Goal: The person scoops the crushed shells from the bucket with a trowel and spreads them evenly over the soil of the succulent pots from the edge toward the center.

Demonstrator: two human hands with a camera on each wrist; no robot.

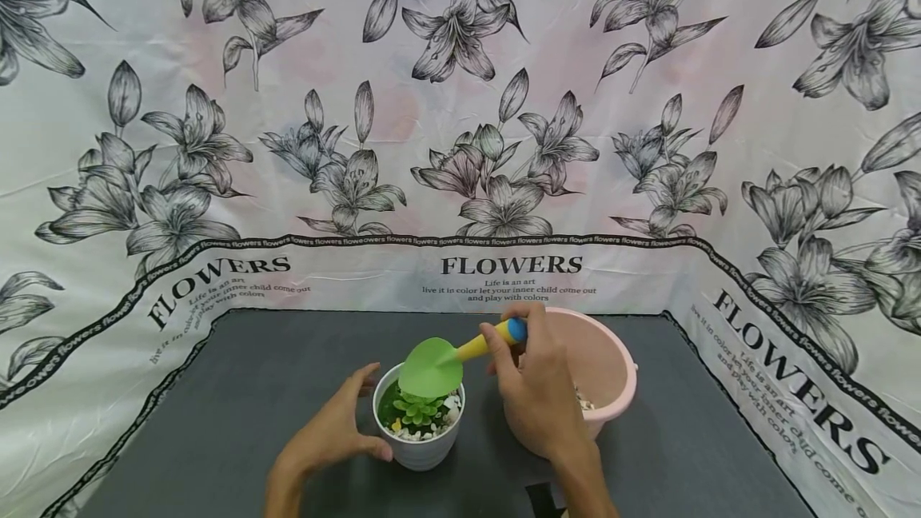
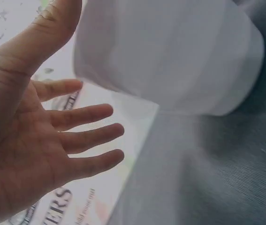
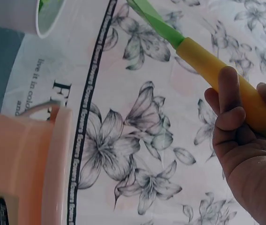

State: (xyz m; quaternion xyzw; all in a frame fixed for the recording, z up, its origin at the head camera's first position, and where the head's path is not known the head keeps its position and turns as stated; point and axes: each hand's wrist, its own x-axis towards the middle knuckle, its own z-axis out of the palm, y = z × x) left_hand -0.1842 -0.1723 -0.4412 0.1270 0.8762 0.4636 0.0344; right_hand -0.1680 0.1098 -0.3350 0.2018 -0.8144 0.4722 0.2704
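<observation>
My right hand (image 1: 536,382) grips the yellow handle (image 3: 212,65) of a toy trowel, its fingers curled round near the blue end. The trowel's green blade (image 1: 432,368) hangs over the white pot (image 1: 424,458), overlapping its back rim in the head view. Inside the pot a green succulent (image 1: 419,408) stands among pale pebbles. My left hand (image 1: 334,430) is beside the pot's left side, thumb and fingers spread around it. In the left wrist view, those fingers (image 2: 90,140) are straight and the pot wall (image 2: 170,56) fills the upper part.
A pink bucket (image 1: 624,366) with some pale pebbles at the bottom stands right of the pot, partly behind my right hand and forearm. A dark object (image 1: 541,500) lies by the front edge. Floral cloth (image 1: 504,182) rises behind the dark grey table (image 1: 288,374).
</observation>
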